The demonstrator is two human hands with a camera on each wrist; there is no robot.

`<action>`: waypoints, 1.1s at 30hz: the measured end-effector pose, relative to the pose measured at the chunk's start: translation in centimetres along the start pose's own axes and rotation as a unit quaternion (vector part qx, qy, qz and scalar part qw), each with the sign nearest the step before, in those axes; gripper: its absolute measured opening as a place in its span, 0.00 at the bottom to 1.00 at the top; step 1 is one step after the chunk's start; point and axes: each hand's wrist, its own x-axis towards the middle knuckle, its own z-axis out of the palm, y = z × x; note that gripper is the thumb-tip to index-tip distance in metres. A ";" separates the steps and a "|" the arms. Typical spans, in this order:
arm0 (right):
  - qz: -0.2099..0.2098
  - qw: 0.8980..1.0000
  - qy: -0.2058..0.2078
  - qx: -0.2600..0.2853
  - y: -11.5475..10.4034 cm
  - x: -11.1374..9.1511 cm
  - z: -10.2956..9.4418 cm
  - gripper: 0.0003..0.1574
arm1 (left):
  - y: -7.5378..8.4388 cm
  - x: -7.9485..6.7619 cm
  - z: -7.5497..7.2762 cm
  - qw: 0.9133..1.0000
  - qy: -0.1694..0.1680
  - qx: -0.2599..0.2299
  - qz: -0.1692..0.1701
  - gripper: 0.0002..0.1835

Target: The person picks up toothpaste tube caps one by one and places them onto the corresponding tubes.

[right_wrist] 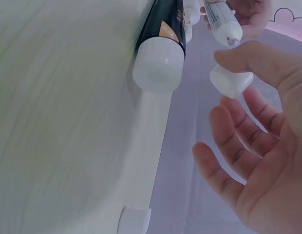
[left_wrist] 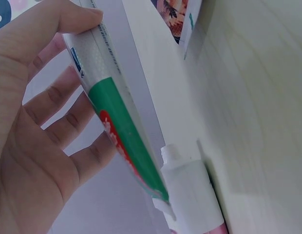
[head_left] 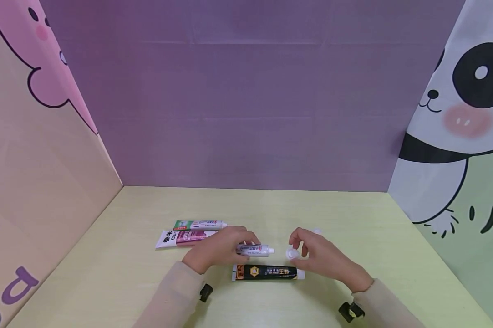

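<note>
White tube [head_left: 252, 250], its nozzle bare, is gripped by the left hand [head_left: 221, 246] above the surface [head_left: 271, 305]; the right hand [head_left: 322, 257] pinches a cap [head_left: 292, 253] just beside it. Black tube [head_left: 266, 272] lies farthest from the back edge. Toward the left edge, the left hand partly blocks a pink tube [head_left: 190, 238] beside a green tube [head_left: 182, 224]. Another cap [right_wrist: 132, 222] sits behind the right hand.

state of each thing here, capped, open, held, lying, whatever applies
Held tube: uncapped, held off the table by the left hand
Held cap: off, pinched in the right hand
Black tube: lying on the table, capped
Pink tube: lying on the table, capped or not unclear
Green-and-white tube: lying on the table, looks uncapped
Loose cap: resting on the table
</note>
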 end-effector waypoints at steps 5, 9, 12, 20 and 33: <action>-0.007 1.000 0.007 -0.003 0.0 0.0 0.2 0.18 | 0.2 0.2 0.2 1.000 0.000 -0.004 0.000 0.18; -0.028 0.999 0.017 0.005 0.0 0.1 0.4 0.16 | 0.4 0.3 0.1 1.000 0.001 -0.007 -0.002 0.18; -0.038 0.999 0.024 0.018 -0.1 0.2 0.5 0.17 | 0.6 0.5 0.1 1.000 0.000 -0.006 -0.001 0.18; -0.019 0.997 0.024 0.078 -0.4 0.4 0.7 0.18 | 1.0 0.8 0.1 1.000 0.002 -0.001 0.001 0.18; -0.014 0.995 0.024 0.099 -0.5 0.5 1.1 0.17 | 1.1 1.1 0.2 1.000 0.008 0.003 0.017 0.18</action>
